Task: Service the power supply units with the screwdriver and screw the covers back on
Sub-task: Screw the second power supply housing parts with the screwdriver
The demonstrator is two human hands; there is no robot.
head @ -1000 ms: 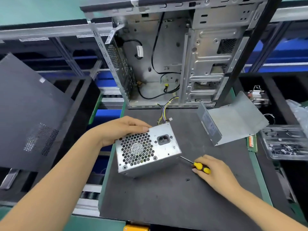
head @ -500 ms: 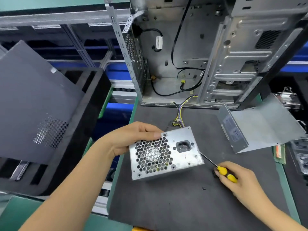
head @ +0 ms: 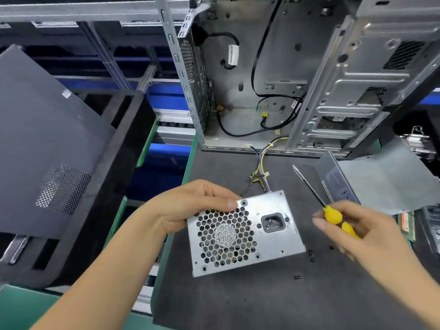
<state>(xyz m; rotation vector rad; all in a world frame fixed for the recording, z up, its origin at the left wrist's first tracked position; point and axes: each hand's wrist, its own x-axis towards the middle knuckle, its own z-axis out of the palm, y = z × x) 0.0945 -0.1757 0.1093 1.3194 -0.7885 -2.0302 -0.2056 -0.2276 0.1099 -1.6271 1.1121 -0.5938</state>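
**Power supply held on end at the repair bench**

A person's left hand grips the upper left corner of a silver power supply unit, thumb pressed on its perforated fan face and fingers curled behind it. The unit stands on a dark mat, fan grille and power socket turned up toward the viewer, its bundle of coloured wires trailing back toward an open computer case that stands at the far edge of the mat. The right hand is closed around the yellow handle of a screwdriver, whose dark shaft points up and away to the left, its tip in the air and clear of the unit. Several small black screws lie loose on the mat just right of and below the unit. A detached grey metal cover lies behind the right hand. A black side panel leans at the far left.
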